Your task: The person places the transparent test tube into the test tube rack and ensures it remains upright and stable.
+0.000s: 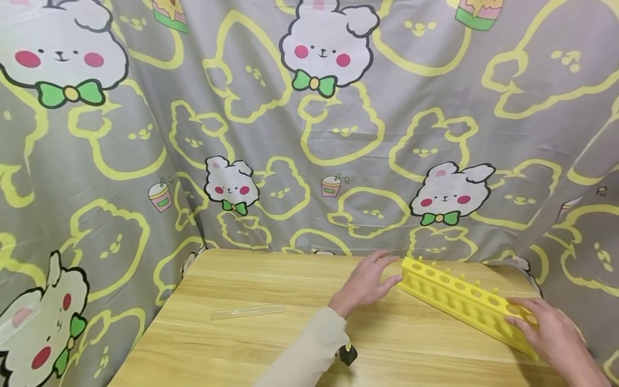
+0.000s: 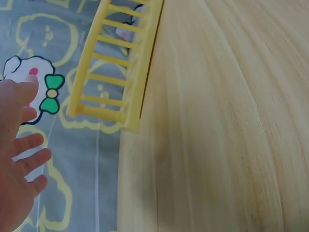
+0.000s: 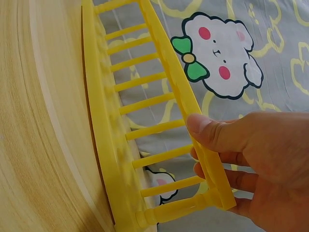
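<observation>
Rack lies lengthwise between both hands — right hand grips its near end, left hand, fingers straight, touches the far end.

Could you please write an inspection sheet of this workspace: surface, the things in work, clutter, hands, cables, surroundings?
Surface: wooden table, light grain.
Things in work: yellow test tube rack at the table's far right edge; no tubes seen in its holes.
Clutter: clear tube lying flat, left of the hands; small black object beside the left sleeve.
Hands: right hand grips the rack's near end, thumb on the top rail; left hand at the far end, fingers straight.
Cables: nothing seen.
Surroundings: grey cloth with rabbit print behind and beside the table.
</observation>
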A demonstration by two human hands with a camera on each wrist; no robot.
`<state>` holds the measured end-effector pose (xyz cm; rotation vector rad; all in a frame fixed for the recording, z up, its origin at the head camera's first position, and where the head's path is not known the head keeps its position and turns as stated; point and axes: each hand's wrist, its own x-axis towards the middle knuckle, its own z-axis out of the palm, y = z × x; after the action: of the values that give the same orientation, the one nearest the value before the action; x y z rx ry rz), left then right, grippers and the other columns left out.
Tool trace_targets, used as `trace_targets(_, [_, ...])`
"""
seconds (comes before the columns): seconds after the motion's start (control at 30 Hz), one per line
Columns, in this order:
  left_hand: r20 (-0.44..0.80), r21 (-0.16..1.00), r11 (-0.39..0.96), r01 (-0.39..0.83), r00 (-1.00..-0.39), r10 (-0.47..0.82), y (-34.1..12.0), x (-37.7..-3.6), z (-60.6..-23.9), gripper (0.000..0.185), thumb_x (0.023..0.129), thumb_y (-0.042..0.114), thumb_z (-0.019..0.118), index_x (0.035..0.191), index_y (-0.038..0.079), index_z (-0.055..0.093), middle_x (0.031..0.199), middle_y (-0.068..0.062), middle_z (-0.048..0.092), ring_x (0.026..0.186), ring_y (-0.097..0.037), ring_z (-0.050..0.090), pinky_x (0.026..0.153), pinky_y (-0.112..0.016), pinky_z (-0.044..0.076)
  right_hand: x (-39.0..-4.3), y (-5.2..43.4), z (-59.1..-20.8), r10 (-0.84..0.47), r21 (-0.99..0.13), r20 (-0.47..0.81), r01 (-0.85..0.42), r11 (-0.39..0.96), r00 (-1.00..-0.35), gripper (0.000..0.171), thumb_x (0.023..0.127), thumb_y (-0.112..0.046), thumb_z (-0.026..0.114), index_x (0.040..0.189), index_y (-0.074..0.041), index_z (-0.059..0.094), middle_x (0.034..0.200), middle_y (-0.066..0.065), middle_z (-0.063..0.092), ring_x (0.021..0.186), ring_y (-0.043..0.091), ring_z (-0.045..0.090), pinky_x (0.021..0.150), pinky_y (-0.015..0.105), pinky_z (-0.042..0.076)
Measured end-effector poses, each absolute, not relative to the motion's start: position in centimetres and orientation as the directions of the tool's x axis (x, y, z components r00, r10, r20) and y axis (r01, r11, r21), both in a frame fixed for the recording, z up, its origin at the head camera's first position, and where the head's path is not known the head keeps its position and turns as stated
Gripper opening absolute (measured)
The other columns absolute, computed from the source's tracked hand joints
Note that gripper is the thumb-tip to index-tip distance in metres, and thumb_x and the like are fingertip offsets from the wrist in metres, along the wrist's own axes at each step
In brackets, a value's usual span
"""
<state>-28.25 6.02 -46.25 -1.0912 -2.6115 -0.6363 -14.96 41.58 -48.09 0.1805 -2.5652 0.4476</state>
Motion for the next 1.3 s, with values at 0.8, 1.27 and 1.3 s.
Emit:
trace_targets(0.8, [0.252, 0.125, 0.691, 0.712, -0.696, 0.672, 10.9, -28.8, -46.9, 0.049, 0.106, 0.052, 0.048, 0.148, 0.028, 0.054, 0.157, 0.000, 0.044, 0.142, -0.015, 0.042, 0.118, -0.028, 0.033, -15.2, 41.6, -47.6, -0.028, -0.306, 0.475, -0.195, 0.932, -0.880, 0.042, 0.073, -0.004, 0.088, 0.110, 0.005, 0.071, 0.102, 0.027, 0.065, 0.077, 0.048, 0.062, 0.062, 0.062, 0.050])
trace_targets(1.27, [0.232, 0.025, 0.706, 0.708, -0.691, 0.685, 12.4, -28.6, -47.5, 0.050, 0.107, 0.052, 0.045, 0.151, 0.030, 0.051, 0.159, 0.003, 0.040, 0.147, -0.013, 0.034, 0.122, -0.025, 0.023, -15.0, 41.6, -48.2, -0.032, -0.312, 0.486, -0.208, 0.927, -0.874, 0.042, 0.072, -0.003, 0.089, 0.109, 0.005, 0.071, 0.103, 0.029, 0.065, 0.078, 0.049, 0.064, 0.064, 0.063, 0.050])
trace_targets(1.3, [0.232, 0.027, 0.706, 0.707, -0.692, 0.684, 12.4, -28.7, -47.6, 0.049, 0.107, 0.052, 0.046, 0.151, 0.029, 0.051, 0.159, 0.002, 0.041, 0.147, -0.013, 0.034, 0.122, -0.025, 0.023, -15.1, 41.6, -48.2, -0.033, -0.318, 0.484, -0.211, 0.924, -0.874, 0.042, 0.072, -0.003, 0.089, 0.109, 0.005, 0.071, 0.103, 0.029, 0.065, 0.079, 0.049, 0.064, 0.064, 0.063, 0.050])
